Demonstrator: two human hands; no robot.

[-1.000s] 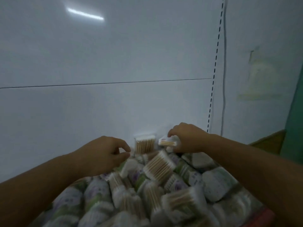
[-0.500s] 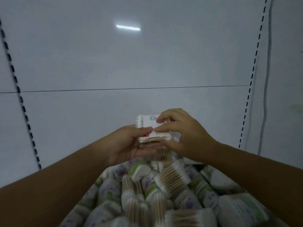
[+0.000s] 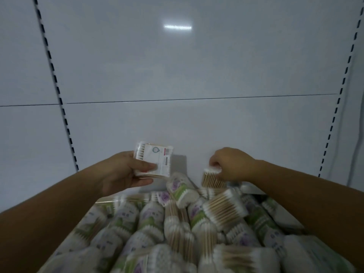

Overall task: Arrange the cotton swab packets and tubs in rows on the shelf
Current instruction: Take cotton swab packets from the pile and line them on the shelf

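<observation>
My left hand (image 3: 124, 174) holds a flat stack of white-labelled cotton swab packets (image 3: 154, 159) above the back of the pile, thumb across the label. My right hand (image 3: 230, 166) reaches down at the back right and pinches the top of a clear packet of wooden-stick swabs (image 3: 211, 179) standing on end. Below both hands lies a heap of swab packets and tubs (image 3: 177, 223), some with green and purple flower wrappers, some showing bare wooden sticks.
A white back panel (image 3: 187, 75) with a horizontal seam fills the view. Slotted uprights run down at the left (image 3: 57, 91) and right (image 3: 338, 99). A strip of grey shelf surface (image 3: 179, 162) shows behind the pile.
Both hands held the flat stack together half a second ago. My right hand has let go and dropped to the right onto a standing packet; my left hand keeps the stack.
</observation>
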